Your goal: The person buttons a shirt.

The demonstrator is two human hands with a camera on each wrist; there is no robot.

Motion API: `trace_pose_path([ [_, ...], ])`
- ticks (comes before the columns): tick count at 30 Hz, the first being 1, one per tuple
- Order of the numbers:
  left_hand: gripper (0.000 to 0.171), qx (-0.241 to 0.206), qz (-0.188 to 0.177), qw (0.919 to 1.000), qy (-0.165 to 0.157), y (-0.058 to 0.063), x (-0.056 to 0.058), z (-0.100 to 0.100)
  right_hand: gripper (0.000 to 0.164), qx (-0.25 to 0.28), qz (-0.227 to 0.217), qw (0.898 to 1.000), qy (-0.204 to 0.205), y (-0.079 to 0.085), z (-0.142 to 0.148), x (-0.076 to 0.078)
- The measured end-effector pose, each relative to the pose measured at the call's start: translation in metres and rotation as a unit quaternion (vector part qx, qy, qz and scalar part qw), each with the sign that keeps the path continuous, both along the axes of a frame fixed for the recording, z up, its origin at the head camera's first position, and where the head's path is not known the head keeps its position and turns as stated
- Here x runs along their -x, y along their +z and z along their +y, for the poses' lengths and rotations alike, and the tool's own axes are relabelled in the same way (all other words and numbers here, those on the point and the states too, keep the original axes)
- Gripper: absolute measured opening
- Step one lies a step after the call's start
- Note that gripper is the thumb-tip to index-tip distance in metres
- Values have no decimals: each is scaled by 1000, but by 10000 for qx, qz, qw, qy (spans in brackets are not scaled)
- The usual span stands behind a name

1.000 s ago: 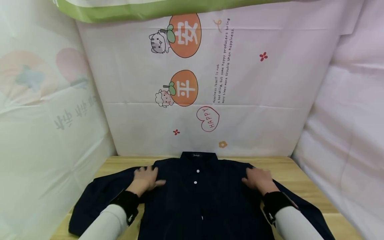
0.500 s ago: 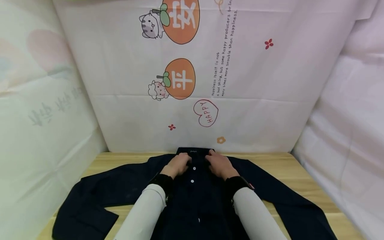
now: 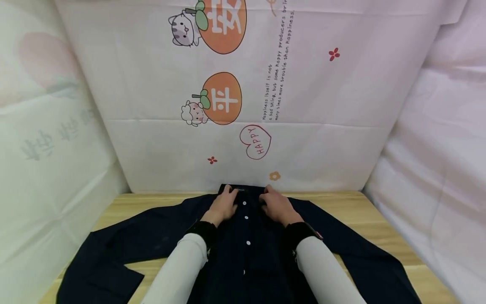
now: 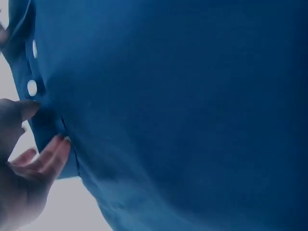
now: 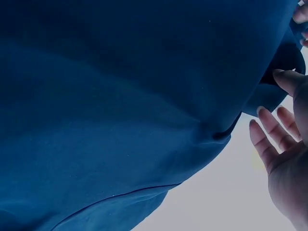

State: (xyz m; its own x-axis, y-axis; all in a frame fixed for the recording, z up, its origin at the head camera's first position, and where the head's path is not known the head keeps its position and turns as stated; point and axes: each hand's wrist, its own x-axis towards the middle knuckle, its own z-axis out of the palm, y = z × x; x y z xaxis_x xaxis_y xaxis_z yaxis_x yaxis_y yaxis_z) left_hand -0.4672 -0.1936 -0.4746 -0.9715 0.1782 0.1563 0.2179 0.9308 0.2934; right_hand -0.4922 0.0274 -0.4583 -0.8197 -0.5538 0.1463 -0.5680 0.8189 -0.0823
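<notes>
Both sides of the collar are apparently being straightened: the left hand and right hand are touching it, each grip relaxed, while the shirt is lying on the worktop; next is probably calling for light, even smoothing

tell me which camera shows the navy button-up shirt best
The head view: the navy button-up shirt shows with its collar, sleeves and white buttons, though the frame cuts off its bottom. The left wrist view shows close-up fabric with two buttons; the right wrist view, mostly plain close-up fabric.
</notes>
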Motion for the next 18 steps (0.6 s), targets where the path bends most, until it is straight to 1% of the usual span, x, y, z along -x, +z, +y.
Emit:
trace_pose_path([
  [1,55,25,-50,10000,-59,-3,-9,-2,18,69,-20,10000,-11,0,-2,0],
  [3,62,173,-196,9996,-136,-6,-29,-4,17,213,-75,9997,-42,1,-3,1],
  [5,66,455,-420,9981,-76,-7,-52,-5,16,448,-120,9989,-44,3,-3,4],
  [6,69,641,-584,9962,-7,-7,-63,-5,16,564,-151,9983,-73,5,-2,6],
  [7,72,836,-775,9935,51,-7,-71,-4,17,681,-196,9974,-150,7,1,8],
  [9,77,1151,-1188,9860,205,-8,-85,-3,19,913,-147,9952,-310,10,4,13],
  [11,81,1316,-1502,9792,354,-9,-92,-6,20,1129,-144,9923,-479,11,3,16],
  [12,81,1376,-1634,9760,415,-9,-94,-8,21,1188,-170,9912,-556,11,2,17],
  [14,81,1452,-1824,9713,464,-13,-94,-17,22,1221,-210,9906,-577,10,-3,18],
  [18,80,1498,-1807,9709,481,-17,-88,-38,32,1134,-616,9908,-405,5,-16,18],
])
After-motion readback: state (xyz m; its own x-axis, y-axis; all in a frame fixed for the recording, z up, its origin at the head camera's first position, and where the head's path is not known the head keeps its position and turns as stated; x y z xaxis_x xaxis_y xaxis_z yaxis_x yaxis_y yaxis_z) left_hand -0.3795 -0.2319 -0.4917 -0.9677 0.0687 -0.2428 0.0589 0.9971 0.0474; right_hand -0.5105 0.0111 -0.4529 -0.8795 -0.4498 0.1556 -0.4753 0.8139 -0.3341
